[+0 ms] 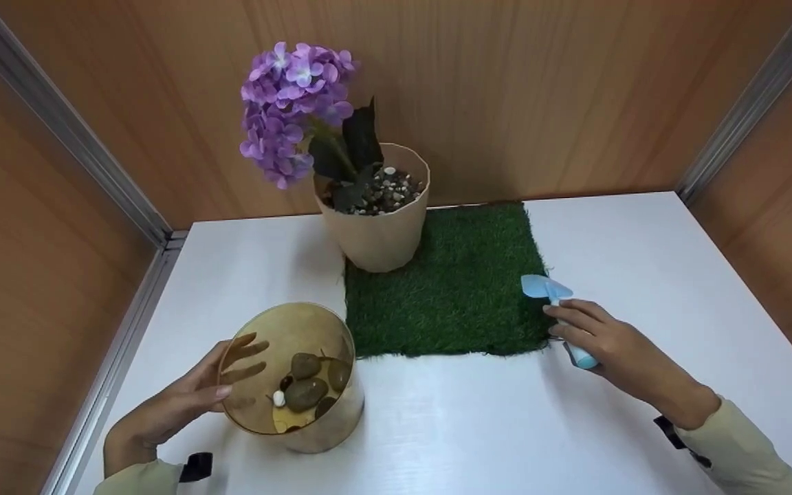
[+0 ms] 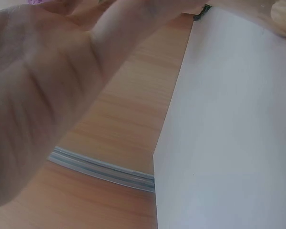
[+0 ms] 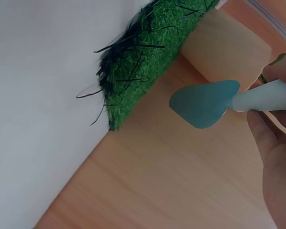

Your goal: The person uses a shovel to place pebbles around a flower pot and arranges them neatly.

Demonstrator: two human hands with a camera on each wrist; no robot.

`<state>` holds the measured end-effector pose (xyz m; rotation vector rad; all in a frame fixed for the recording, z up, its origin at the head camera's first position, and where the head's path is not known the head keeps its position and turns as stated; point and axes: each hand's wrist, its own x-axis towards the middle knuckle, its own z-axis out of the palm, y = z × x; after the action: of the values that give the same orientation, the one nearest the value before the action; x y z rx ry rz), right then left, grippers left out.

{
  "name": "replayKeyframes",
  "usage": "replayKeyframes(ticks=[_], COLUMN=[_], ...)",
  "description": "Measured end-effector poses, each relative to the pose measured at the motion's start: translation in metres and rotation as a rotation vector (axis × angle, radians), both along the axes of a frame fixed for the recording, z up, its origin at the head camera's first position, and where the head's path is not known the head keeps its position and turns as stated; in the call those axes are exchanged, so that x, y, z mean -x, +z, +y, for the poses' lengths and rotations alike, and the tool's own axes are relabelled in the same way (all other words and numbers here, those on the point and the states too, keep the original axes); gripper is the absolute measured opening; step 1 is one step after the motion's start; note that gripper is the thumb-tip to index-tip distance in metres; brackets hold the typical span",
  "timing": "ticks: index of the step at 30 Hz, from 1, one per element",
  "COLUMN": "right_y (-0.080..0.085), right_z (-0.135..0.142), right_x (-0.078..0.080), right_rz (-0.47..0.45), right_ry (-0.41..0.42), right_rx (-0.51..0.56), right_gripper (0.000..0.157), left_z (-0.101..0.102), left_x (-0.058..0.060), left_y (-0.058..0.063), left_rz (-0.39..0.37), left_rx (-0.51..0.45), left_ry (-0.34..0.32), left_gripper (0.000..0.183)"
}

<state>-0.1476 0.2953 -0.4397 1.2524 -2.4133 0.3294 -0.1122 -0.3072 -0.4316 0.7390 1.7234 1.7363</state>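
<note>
Fingers of the right hand (image 1: 599, 337) curl around the handle of a pale-blue trowel (image 1: 546, 286) at centre right, by the edge of a dark-green artificial-grass mat (image 1: 451, 302); those of the left hand (image 1: 179, 399) spread at the wall of a translucent amber cylindrical tub (image 1: 331, 430) at lower left, whether gripping or merely touching one cannot tell. At upper centre, a purple clustered flower (image 1: 293, 103) already stands in speckled gravel (image 1: 392, 192) inside a round beige pot (image 1: 379, 240), so that part looks done; smooth brown stones (image 1: 306, 393) remain in the tub, seemingly unused. Only the head view shows them; the right wrist view gives the blade's bare face.
</note>
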Motion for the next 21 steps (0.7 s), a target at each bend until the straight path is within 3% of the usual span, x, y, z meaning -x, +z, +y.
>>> replayKeyframes(ticks=[4,8,9,13,21], right_y=[0.003,0.006,0.006,0.009,0.012], right_z=[-0.002,-0.004,-0.005,-0.008,-0.016], right_x=[-0.001,-0.004,-0.004,-0.007,-0.010], right_rz=[-0.001,-0.008,-0.009,0.008,0.084], right_ry=[0.020,0.054,0.063,0.081,0.132], right_rx=[0.000,0.007,0.012,0.025,0.076], right_gripper=[0.067,0.031,0.028,0.044,0.034], left_z=[0.003,0.006,0.006,0.009,0.021], left_x=[0.000,-0.002,-0.002,-0.002,-0.001], left_y=[0.001,0.002,0.002,0.002,0.003], left_rz=[-0.003,-0.031,-0.043,-0.049,-0.046], left_rx=[-0.007,-0.029,-0.029,-0.030,0.035], left_ry=[-0.013,-0.017,-0.016,-0.024,-0.027], left_gripper=[0.065,0.064,0.064,0.064,0.064])
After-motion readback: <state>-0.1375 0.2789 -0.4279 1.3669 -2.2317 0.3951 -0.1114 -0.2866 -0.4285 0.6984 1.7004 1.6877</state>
